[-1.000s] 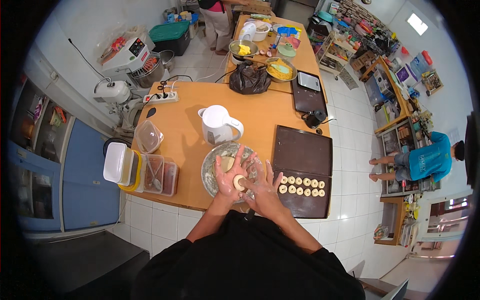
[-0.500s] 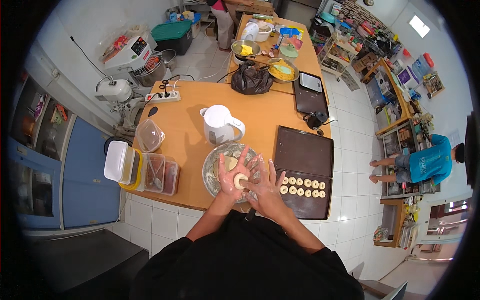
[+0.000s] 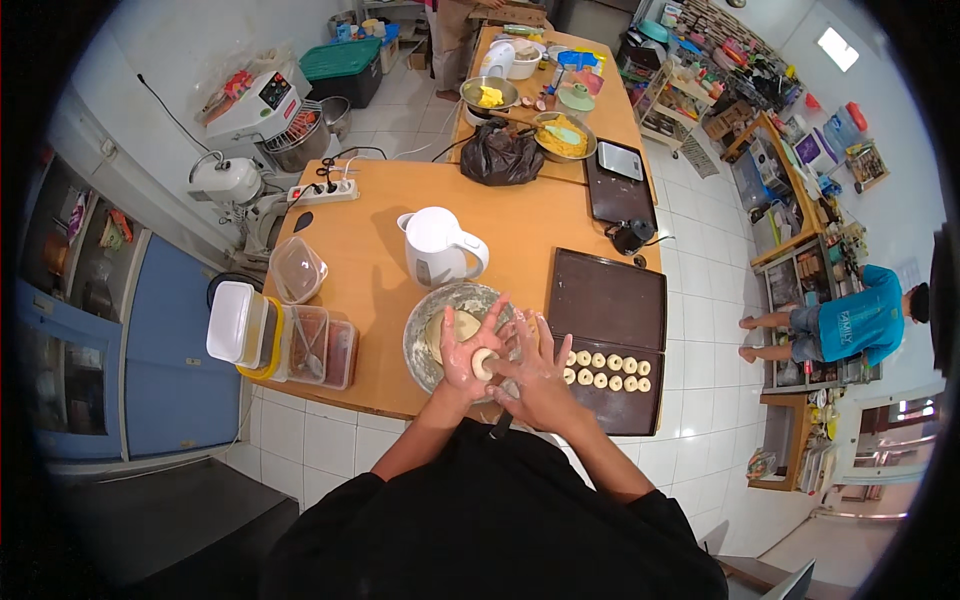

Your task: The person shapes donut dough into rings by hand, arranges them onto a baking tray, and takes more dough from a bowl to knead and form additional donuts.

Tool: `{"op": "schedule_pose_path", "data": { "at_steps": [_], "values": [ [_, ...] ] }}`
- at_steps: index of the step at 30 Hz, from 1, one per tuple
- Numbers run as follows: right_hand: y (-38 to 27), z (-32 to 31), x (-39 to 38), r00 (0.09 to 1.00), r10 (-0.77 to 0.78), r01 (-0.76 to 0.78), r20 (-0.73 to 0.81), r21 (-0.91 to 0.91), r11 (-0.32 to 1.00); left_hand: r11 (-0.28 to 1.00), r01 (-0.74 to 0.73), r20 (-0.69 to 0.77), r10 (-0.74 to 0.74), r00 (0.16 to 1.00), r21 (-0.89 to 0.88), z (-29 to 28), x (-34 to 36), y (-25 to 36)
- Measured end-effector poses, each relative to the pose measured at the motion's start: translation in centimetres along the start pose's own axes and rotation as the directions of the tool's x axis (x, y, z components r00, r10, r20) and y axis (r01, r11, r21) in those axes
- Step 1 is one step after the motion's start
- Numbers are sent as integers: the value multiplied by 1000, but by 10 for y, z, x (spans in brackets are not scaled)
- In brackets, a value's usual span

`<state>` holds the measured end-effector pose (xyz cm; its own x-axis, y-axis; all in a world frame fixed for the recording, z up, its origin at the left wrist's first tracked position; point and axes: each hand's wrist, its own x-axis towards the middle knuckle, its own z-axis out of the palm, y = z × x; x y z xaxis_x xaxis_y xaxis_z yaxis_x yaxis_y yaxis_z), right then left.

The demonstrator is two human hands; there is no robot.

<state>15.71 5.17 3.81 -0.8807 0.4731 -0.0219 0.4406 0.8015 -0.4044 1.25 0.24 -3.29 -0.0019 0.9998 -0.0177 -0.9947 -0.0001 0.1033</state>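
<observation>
A small pale dough ring [image 3: 481, 363] rests on the palm of my left hand [image 3: 460, 365], which is turned up with its fingers spread. From the right, my right hand [image 3: 540, 382] presses a finger into the ring's middle, its other fingers held apart. Both hands are dusted or smeared with dough. Beneath them stands a metal bowl [image 3: 413, 345] with floury walls and a larger lump of dough [image 3: 436, 333] inside, partly covered by my hands. To the right, several dough rings [image 3: 614, 365] lie in two rows on a dark baking tray [image 3: 625, 418].
A white electric kettle [image 3: 432, 245] stands just beyond the bowl. At left are clear plastic tubs [image 3: 306, 345] and a power strip [image 3: 325, 190]. Another dark tray [image 3: 608, 300] lies behind the filled one. A black plastic bag [image 3: 500, 155] sits farther back. A person in blue [image 3: 862, 318] stands at right.
My hands stay over the bowl around the dough ring, with the right fingers shifted slightly. The person at the far end of the table has moved a little.
</observation>
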Motion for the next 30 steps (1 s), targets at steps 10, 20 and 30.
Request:
{"op": "schedule_pose_path", "data": {
  "at_steps": [10,20,30],
  "values": [
    [1,-7,12,999,5,1,-48,130,992,996,34,-21,-36,999,-78,10,-1,-6],
    [10,-3,5,983,-116,110,-140,-55,992,991,32,34,-28,999,-127,2,4,-3],
    [5,-6,7,966,-106,135,-234,112,985,966,49,159,-8,987,-254,5,6,-8]
  ]
}}
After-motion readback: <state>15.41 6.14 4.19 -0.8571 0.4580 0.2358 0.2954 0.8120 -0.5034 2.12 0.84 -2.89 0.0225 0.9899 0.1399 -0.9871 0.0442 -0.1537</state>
